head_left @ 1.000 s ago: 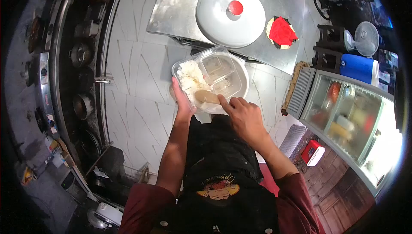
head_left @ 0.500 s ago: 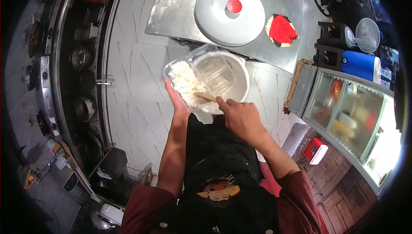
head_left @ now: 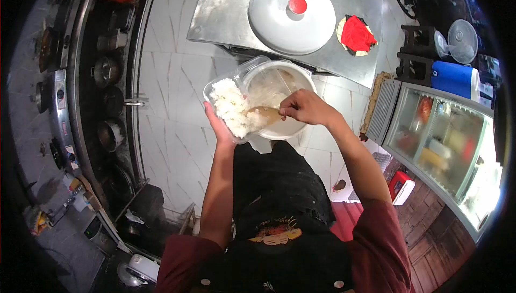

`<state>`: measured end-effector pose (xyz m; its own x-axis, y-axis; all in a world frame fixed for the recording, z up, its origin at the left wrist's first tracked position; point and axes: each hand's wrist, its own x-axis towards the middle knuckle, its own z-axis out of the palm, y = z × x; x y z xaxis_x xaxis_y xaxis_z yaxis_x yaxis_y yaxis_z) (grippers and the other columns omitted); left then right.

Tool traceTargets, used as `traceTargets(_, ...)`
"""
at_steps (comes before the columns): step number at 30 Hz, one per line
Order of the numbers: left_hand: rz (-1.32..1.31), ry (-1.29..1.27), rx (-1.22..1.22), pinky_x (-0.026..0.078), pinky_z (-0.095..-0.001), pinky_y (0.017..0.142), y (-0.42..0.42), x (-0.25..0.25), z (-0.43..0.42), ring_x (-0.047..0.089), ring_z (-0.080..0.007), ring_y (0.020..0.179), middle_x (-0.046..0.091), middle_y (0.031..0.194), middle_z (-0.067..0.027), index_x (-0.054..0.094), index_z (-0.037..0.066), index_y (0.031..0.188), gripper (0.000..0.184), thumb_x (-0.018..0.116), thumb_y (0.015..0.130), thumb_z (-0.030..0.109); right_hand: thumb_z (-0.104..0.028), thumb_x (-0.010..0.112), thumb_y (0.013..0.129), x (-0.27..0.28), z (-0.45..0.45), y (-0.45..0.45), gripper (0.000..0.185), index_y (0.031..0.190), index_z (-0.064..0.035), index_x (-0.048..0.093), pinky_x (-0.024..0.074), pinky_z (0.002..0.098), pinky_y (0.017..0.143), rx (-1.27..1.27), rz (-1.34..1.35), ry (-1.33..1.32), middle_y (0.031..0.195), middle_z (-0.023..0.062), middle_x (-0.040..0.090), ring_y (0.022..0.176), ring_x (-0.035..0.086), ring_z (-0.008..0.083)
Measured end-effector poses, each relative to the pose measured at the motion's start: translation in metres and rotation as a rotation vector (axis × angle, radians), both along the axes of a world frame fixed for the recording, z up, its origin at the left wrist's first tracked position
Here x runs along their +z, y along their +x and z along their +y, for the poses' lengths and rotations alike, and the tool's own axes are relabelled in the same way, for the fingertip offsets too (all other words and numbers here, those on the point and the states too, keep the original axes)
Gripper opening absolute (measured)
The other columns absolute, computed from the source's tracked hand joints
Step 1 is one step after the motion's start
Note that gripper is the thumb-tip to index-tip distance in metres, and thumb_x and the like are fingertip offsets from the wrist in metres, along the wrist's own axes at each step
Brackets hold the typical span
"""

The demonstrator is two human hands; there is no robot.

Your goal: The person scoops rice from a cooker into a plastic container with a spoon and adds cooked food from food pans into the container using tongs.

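Note:
A clear plastic container [head_left: 249,70] with divided sections rests in my left hand [head_left: 219,126], whose fingers hold its left side from below. White rice [head_left: 230,105] fills the container's left part. My right hand [head_left: 305,108] grips the handle of a wooden paddle [head_left: 270,115], its flat end at the rice's right edge with some rice on it. Beneath the container's right part is a large white pot [head_left: 307,80] without its lid. The white lid [head_left: 279,24] with a red knob lies on the metal table.
The metal table [head_left: 215,16] stands ahead, with a red cloth [head_left: 356,35] at its right. Along the left runs a stove with pans [head_left: 107,71]. A glass-topped display case [head_left: 435,142] and a blue cooler [head_left: 454,79] are on the right.
My right hand has risen to the right and turned with the paddle, now over the pot's side. The container in my left hand has shifted slightly left since the first frame.

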<state>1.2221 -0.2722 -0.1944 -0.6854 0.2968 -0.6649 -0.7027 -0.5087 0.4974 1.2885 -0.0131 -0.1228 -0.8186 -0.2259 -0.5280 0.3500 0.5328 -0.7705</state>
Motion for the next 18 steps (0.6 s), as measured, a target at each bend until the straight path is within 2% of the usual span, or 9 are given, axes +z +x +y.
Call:
traceTargets(3, -0.040, 0.067, 0.115, 0.052, -0.0462, 0.103, -0.001, -0.009, -0.012, 0.063, -0.0321, 0.118, 0.062, 0.137, -0.0147, 0.049, 0.005, 0.148, 0.089, 0.028, 0.100, 0.077, -0.020, 0.066, 0.093, 0.013, -0.003, 0.025, 0.018, 0.089, -0.0044, 0.074, 0.0441, 0.0417, 0.061, -0.131, 0.156, -0.003, 0.069, 0.0157, 0.065, 0.061, 0.060, 0.0294)
traceTargets(5, -0.066, 0.113, 0.194, 0.053, -0.0473, 0.101, -0.002, -0.015, -0.020, 0.064, -0.0324, 0.117, 0.063, 0.135, -0.0157, 0.048, 0.004, 0.148, 0.089, 0.026, 0.100, 0.076, -0.023, 0.067, 0.092, 0.043, -0.002, 0.043, 0.017, 0.090, -0.0092, 0.077, 0.0506, 0.0430, 0.068, -0.213, 0.116, 0.121, 0.072, 0.0145, 0.069, 0.071, 0.067, 0.0342)
traceTargets(8, 0.049, 0.157, 0.192, 0.054, -0.0505, 0.100, -0.006, -0.014, -0.033, 0.064, -0.0334, 0.117, 0.062, 0.136, -0.0156, 0.047, 0.004, 0.149, 0.091, 0.029, 0.099, 0.078, -0.022, 0.068, 0.093, 0.054, -0.009, 0.081, 0.017, 0.089, -0.0079, 0.077, 0.0511, 0.0413, 0.067, -0.301, 0.091, 0.215, 0.068, 0.0167, 0.067, 0.070, 0.068, 0.0348)
traceTargets(10, 0.075, 0.180, 0.202, 0.054, -0.0527, 0.098, -0.012, -0.011, -0.038, 0.064, -0.0343, 0.117, 0.062, 0.134, -0.0161, 0.047, 0.005, 0.149, 0.088, 0.033, 0.098, 0.077, -0.013, 0.066, 0.091, 0.031, -0.021, 0.108, 0.017, 0.103, -0.0078, 0.076, 0.0525, 0.0407, 0.067, -0.380, 0.106, 0.474, 0.076, 0.0159, 0.069, 0.076, 0.068, 0.0341)
traceTargets(11, 0.090, 0.180, 0.210, 0.054, -0.0527, 0.098, -0.015, -0.005, -0.038, 0.064, -0.0343, 0.117, 0.062, 0.134, -0.0161, 0.047, 0.005, 0.149, 0.088, 0.033, 0.098, 0.077, -0.013, 0.066, 0.091, 0.014, -0.029, 0.119, 0.017, 0.103, -0.0078, 0.076, 0.0525, 0.0407, 0.067, -0.375, 0.122, 0.470, 0.076, 0.0159, 0.069, 0.076, 0.068, 0.0341)
traceTargets(13, 0.085, 0.218, 0.174, 0.053, -0.0541, 0.099, -0.023, 0.009, -0.034, 0.063, -0.0380, 0.117, 0.062, 0.134, -0.0170, 0.047, 0.005, 0.149, 0.085, 0.036, 0.099, 0.073, -0.005, 0.063, 0.087, -0.030, -0.040, 0.135, 0.039, 0.126, -0.0076, 0.069, 0.0546, 0.0432, 0.070, -0.273, 0.370, 0.661, 0.088, 0.0138, 0.067, 0.084, 0.067, 0.0329)
traceTargets(14, 0.113, 0.221, 0.185, 0.053, -0.0541, 0.099, -0.030, 0.015, -0.032, 0.063, -0.0380, 0.117, 0.062, 0.134, -0.0170, 0.047, 0.005, 0.149, 0.085, 0.036, 0.099, 0.073, -0.001, 0.062, 0.084, -0.044, -0.047, 0.142, 0.058, 0.141, -0.0081, 0.058, 0.0559, 0.0449, 0.072, -0.243, 0.331, 0.647, 0.097, 0.0123, 0.063, 0.090, 0.065, 0.0320)
traceTargets(18, 0.166, 0.297, 0.106, 0.052, -0.0564, 0.102, -0.070, 0.044, -0.015, 0.063, -0.0454, 0.117, 0.061, 0.138, -0.0193, 0.047, 0.002, 0.148, 0.081, 0.036, 0.101, 0.068, -0.001, 0.059, 0.090, -0.022, -0.063, 0.134, 0.052, 0.141, -0.0072, 0.059, 0.0558, 0.0456, 0.071, -0.357, 0.306, 0.585, 0.096, 0.0150, 0.064, 0.087, 0.066, 0.0341)
